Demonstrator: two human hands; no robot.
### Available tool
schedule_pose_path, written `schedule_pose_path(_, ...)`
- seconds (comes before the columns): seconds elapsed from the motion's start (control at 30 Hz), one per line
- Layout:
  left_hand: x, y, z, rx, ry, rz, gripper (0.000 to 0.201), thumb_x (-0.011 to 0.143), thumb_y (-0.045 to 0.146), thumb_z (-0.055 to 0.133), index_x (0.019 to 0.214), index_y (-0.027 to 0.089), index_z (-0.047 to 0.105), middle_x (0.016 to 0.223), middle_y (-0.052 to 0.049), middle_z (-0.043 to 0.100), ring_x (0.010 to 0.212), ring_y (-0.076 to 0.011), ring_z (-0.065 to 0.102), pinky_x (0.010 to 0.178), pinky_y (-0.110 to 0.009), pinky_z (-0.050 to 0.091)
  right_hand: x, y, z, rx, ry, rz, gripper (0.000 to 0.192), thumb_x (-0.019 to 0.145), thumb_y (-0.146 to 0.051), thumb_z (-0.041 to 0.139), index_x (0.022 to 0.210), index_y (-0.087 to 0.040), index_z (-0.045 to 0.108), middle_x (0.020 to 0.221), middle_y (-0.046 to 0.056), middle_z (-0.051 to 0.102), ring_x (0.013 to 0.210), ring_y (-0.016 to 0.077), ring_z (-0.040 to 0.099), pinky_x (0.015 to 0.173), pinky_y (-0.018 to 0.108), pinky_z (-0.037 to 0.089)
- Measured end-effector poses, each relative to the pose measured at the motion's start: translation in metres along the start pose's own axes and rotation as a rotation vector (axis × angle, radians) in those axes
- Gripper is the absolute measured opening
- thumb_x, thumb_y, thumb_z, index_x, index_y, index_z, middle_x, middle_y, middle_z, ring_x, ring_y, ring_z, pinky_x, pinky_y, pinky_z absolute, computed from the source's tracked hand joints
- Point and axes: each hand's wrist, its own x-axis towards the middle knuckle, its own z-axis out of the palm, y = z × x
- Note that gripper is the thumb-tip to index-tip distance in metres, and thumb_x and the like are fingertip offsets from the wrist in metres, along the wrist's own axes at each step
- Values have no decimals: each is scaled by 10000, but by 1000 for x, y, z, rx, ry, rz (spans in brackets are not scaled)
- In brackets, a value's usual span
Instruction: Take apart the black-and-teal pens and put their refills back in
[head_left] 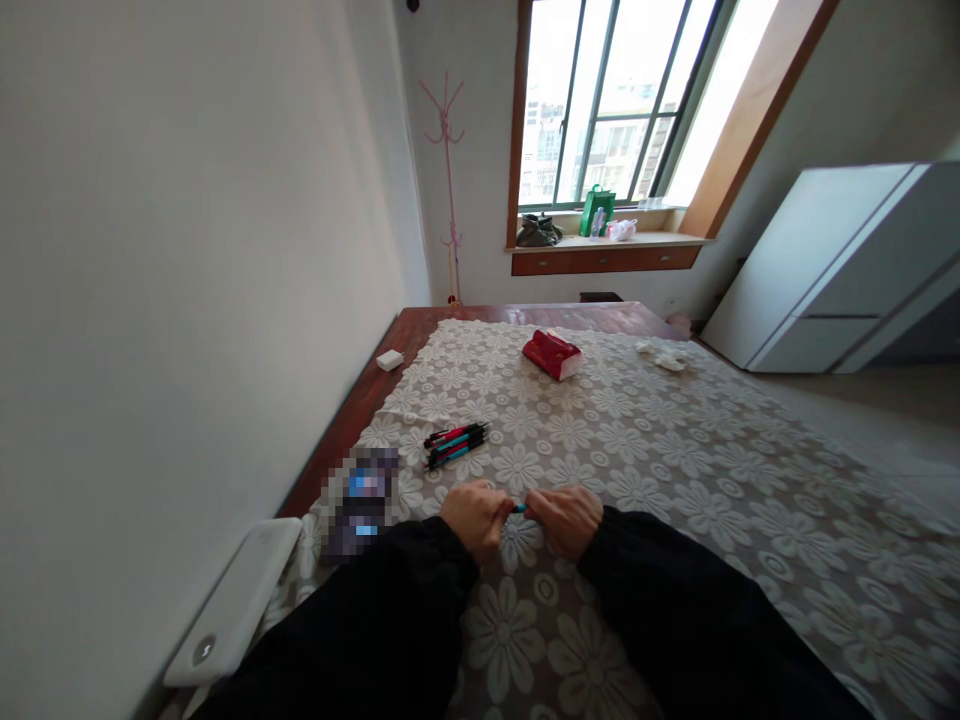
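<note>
Both hands meet over the floral tablecloth, each closed on one end of a teal pen. My left hand grips its left end and my right hand its right end. Only a short teal piece shows between the fingers; the rest is hidden inside the hands. Just beyond my left hand lies a bunch of several pens in red, teal and black, side by side on the cloth.
A red tissue pack lies farther back on the tablecloth, with crumpled white tissue to its right. A small white box sits by the left edge. Nearer are a blurred-out item and a long white device along the wall.
</note>
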Motion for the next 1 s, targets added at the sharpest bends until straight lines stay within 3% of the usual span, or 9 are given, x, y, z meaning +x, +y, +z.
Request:
schedule_pose_path(0.13, 0, -1, -1, -127, 73, -15, 190, 952, 345, 498, 1020, 230, 633, 860, -25, 688, 872, -209, 620, 769, -303, 452, 3, 5, -4, 27, 72, -12, 153, 960, -222, 442, 829, -201, 519, 754, 31, 636, 670, 164, 592, 625, 284, 352)
schedule_pose_path(0.2, 0, -1, -2, -186, 112, -36, 229, 896, 343, 601, 1093, 225, 601, 899, -22, 682, 880, -200, 622, 782, -290, 457, 3, 6, -7, 42, 66, 17, 125, 959, -226, 448, 864, -198, 525, 785, 29, 641, 678, 161, 596, 629, 279, 363)
schedule_pose_path(0.3, 0, 0, -2, -178, 120, -81, 137, 913, 345, 575, 955, 225, 627, 844, -24, 661, 818, -190, 619, 731, -278, 454, 2, 4, -10, 58, 41, 43, 117, 965, -233, 455, 890, -203, 539, 789, 21, 653, 661, 155, 596, 613, 274, 365)
schedule_pose_path(0.4, 0, 0, -3, -127, 115, -92, 323, 994, 360, 400, 820, 222, 635, 763, -35, 650, 815, -206, 612, 720, -293, 446, 2, 0, -12, 64, 57, 22, 138, 987, -253, 441, 963, -210, 569, 816, 24, 670, 695, 155, 611, 640, 271, 386)
schedule_pose_path(0.57, 0, 0, -4, -249, 174, -22, 216, 887, 358, 611, 1045, 212, 633, 902, -29, 690, 888, -202, 611, 777, -289, 459, 2, 0, -11, 60, 97, -4, 229, 1009, -271, 378, 973, -200, 593, 801, 37, 649, 730, 165, 602, 699, 282, 411)
schedule_pose_path(0.7, 0, 0, -4, -197, 139, -35, 191, 929, 326, 545, 844, 213, 673, 780, -31, 680, 827, -202, 604, 743, -294, 450, 3, 3, -11, 66, 112, -37, 227, 1001, -239, 369, 898, -194, 567, 803, 47, 638, 741, 175, 590, 703, 286, 416)
schedule_pose_path(0.77, 0, 1, -4, -186, 149, -35, 256, 964, 341, 481, 870, 215, 683, 797, -36, 688, 832, -206, 604, 757, -309, 448, 3, 4, -11, 97, 116, -14, 158, 987, -241, 410, 927, -196, 548, 823, 44, 643, 745, 176, 597, 693, 282, 421)
schedule_pose_path(0.9, 0, 1, -5, -244, 173, -7, 203, 878, 350, 629, 1033, 223, 663, 887, -25, 709, 876, -207, 608, 789, -308, 453, 2, 3, -10, 150, 117, 45, 108, 978, -248, 435, 985, -201, 531, 835, 33, 650, 709, 164, 605, 657, 268, 422)
schedule_pose_path(1.0, 0, 1, -5, -201, 159, -23, 163, 924, 328, 557, 905, 224, 681, 822, -24, 699, 844, -202, 604, 763, -305, 449, 2, 2, -8, 109, 113, 5, 160, 994, -285, 429, 1050, -209, 558, 867, 40, 649, 759, 169, 610, 692, 271, 429)
